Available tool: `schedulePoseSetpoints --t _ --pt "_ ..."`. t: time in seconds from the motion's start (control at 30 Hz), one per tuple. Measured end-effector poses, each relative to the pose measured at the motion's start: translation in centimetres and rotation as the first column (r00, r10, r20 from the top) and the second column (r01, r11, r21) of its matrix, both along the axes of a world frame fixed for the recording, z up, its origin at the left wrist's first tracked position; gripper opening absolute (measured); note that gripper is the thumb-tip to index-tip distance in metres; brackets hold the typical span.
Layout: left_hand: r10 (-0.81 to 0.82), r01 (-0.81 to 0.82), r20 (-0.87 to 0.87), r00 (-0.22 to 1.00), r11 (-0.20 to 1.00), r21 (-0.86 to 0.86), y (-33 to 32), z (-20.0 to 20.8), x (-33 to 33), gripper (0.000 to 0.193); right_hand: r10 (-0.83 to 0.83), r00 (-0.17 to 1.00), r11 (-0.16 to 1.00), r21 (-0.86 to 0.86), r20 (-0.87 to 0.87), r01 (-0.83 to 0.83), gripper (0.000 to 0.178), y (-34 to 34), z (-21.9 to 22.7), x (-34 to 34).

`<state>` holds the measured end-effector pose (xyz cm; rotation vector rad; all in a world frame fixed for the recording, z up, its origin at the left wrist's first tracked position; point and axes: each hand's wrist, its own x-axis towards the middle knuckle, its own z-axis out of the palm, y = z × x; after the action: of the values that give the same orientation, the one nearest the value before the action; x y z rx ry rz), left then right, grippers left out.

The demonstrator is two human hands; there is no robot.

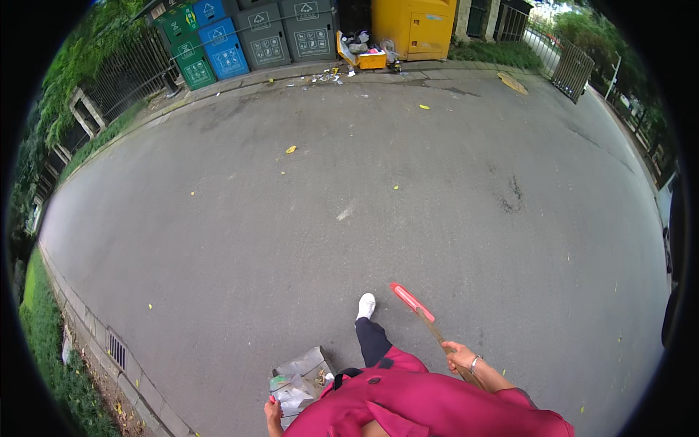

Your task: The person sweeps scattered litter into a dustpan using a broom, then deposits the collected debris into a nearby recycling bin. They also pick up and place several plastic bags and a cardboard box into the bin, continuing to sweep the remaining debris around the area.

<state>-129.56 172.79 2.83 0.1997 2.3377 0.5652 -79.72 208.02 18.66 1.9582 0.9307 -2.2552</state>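
Note:
My right hand [460,357] is closed round the wooden handle of a broom [432,331], whose long red head [412,301] points forward and left above the road. A silver-coloured band circles that wrist. At my left side, my left hand [273,410] is closed at the edge of a grey dustpan [312,360], with its grip on the pan partly hidden. Inside the pan lie clear plastic [293,393], something green and small scraps. My white shoe [366,304] is stepping forward between pan and broom.
Ahead stand green, blue and grey bins [266,36] and a yellow container [412,29]. Litter [328,76] lies before them, beside an overfilled orange-yellow box [362,57]. Scattered leaves [291,149] dot the road. A kerb with a drain grate [116,351] runs along the left.

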Motion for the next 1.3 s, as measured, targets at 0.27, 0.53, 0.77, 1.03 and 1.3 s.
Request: schedulePoseSetpoints --t 0.27,0.53,0.77,1.03,1.3 --pt "-0.107 0.108 -0.190 0.976 0.994 -0.008 26.2 -0.4 -12.2 0.021 0.101 0.995 0.995 0.005 0.021 -0.101 0.060 28.2 -1.1 -13.0" --pt "0.021 -0.019 -0.107 0.994 1.000 0.024 52.6 -1.1 -25.4 0.020 0.151 0.988 0.987 0.067 -0.035 -0.149 0.059 54.6 1.9 -25.9" --pt "-0.088 0.089 -0.045 0.995 0.996 0.015 79.7 -1.6 -37.3 0.019 0.042 0.996 0.995 0.096 -0.076 -0.034 0.061 74.4 1.5 -35.9" --pt "-0.061 0.061 0.000 0.998 0.995 0.081 107.1 -3.1 -49.9 0.016 0.030 0.999 0.995 0.090 0.030 -0.032 0.060 96.0 0.6 -42.5" --pt "-0.150 0.162 -0.145 0.978 0.983 0.081 135.8 -2.8 -56.6 0.022 0.075 0.993 0.989 0.123 0.088 -0.086 0.060 123.4 -1.6 -46.7"
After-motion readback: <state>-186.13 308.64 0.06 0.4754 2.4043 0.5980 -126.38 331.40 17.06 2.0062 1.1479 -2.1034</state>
